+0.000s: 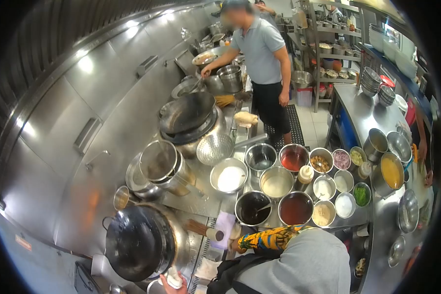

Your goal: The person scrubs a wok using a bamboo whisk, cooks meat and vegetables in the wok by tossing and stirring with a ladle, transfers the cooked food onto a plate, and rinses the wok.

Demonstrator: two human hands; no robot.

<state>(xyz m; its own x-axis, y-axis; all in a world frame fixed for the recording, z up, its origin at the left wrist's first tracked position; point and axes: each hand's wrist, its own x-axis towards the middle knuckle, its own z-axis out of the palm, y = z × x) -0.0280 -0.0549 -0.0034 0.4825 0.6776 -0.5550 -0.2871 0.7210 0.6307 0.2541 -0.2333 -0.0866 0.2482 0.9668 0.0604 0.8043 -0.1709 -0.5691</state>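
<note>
At the bottom edge, my left hand (175, 286) is closed round a folded white cloth (173, 278) against the near rim of a black wok (136, 242). The wok sits tilted on the burner, its inside dark with no food visible. My right arm, in a patterned sleeve (274, 238), reaches across to the counter. Only a little of my right hand (235, 244) shows, and its fingers are hidden. Nearest to it are a purple cloth (225, 226) and a brown bristle brush (200, 228) lying on the ledge. Whether that hand touches either, I cannot tell.
Pots of dark sauce (254, 208), red-brown liquid (296, 208) and several seasoning bowls stand ahead on the right. A strainer (215, 149) rests beside a second wok (187, 111). Farther back, a person in a light shirt (264, 54) works at the stove. Steel shelves (338, 56) stand behind.
</note>
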